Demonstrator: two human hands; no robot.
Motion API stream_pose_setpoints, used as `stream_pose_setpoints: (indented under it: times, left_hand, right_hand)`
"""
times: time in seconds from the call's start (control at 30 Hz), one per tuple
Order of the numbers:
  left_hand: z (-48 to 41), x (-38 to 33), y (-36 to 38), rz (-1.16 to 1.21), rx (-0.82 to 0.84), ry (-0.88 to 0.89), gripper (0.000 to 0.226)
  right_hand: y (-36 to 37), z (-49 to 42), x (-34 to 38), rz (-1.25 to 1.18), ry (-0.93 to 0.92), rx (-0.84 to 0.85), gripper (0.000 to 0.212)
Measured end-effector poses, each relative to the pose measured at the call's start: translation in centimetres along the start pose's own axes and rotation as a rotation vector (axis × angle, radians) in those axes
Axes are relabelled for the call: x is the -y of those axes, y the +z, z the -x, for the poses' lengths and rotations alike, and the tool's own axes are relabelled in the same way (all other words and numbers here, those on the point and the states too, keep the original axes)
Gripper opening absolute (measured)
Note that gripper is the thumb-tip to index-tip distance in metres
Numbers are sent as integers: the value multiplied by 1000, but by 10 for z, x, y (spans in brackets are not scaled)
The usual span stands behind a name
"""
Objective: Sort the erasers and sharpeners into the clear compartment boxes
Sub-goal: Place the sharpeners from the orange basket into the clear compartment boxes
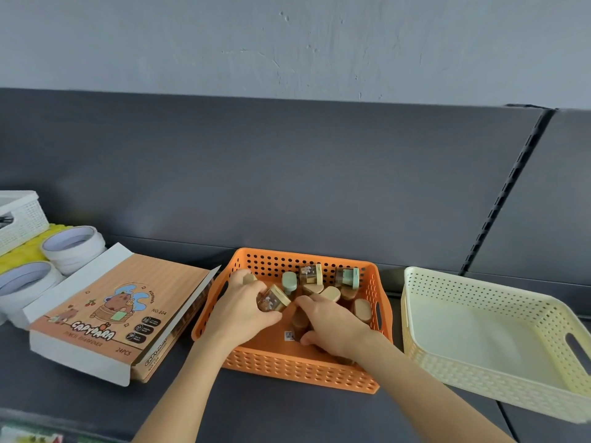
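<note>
An orange perforated basket [289, 367] stands on the dark shelf and holds several small capybara pencil sharpeners with beige or green caps. Both my hands are inside it. My left hand [238, 310] grips one beige-capped sharpener [273, 300] and seems to hold a second one [249, 278] behind its fingers. My right hand [331, 322] has its fingers curled round a brown sharpener [299, 321], partly hidden under the hand. Two sharpeners [310, 273] [348, 278] lean on the basket's back wall.
An open orange "Capybara pencil sharpener" carton [108, 311] lies left of the basket. A cream perforated basket [486, 375] stands to the right, with nothing in it. White tape rolls [72, 247], a yellow item and a white basket [19, 219] sit at far left.
</note>
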State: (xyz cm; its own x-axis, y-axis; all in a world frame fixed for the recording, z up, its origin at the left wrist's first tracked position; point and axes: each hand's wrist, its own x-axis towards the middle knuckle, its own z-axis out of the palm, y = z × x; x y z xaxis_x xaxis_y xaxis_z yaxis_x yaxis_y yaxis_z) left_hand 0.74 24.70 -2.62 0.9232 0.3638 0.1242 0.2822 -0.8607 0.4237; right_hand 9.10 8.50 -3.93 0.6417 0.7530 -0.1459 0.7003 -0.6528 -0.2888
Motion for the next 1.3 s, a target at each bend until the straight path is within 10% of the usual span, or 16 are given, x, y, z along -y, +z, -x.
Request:
stream_pose_setpoints:
  times: [0.3,0.7,1.3]
  left_hand:
    - [3,-1,-3,65,-38,1,49]
    - [8,-13,-5,348,-175,112,49]
    - [13,-85,25,543,-117,286,45]
  right_hand:
    - [-3,-1,4,5,6,10,48]
    - [-27,38,1,-591,281,-560,49]
    - [-26,123,-14,-636,557,-884,47]
